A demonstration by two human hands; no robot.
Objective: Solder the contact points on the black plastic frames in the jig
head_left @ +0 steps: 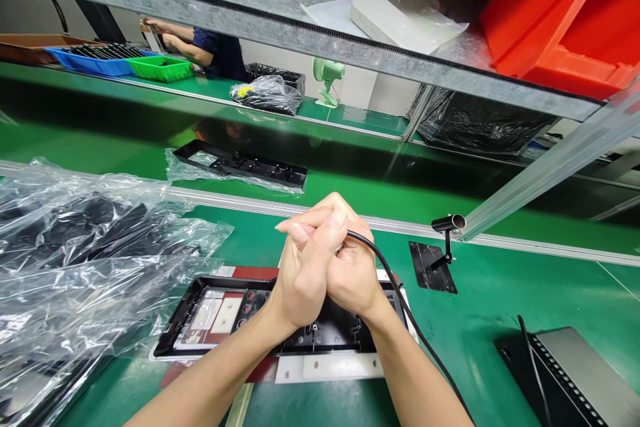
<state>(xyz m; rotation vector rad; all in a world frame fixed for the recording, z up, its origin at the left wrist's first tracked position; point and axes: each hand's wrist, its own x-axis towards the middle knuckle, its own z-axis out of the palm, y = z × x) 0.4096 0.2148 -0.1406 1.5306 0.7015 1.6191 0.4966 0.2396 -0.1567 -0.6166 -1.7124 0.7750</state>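
Over one tray (177, 315), my left hand (306, 273) and right hand (354, 275) are balled up together, both closed, one cable (393, 277) gripped between.

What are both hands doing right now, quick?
Left hand: closed, pressed against the other; its grip is hidden.
Right hand: closed too; a black cable comes out between the hands, but which one grips it cannot be told.

Location type: factory assembly workshop. Indicators: long green worktop (450, 360) with metal edging, grey metal overhead shelf (200, 0), red plastic parts bin (545, 27), bagged black plastic housings (90, 227), second worker (220, 53) at a parallel bench.
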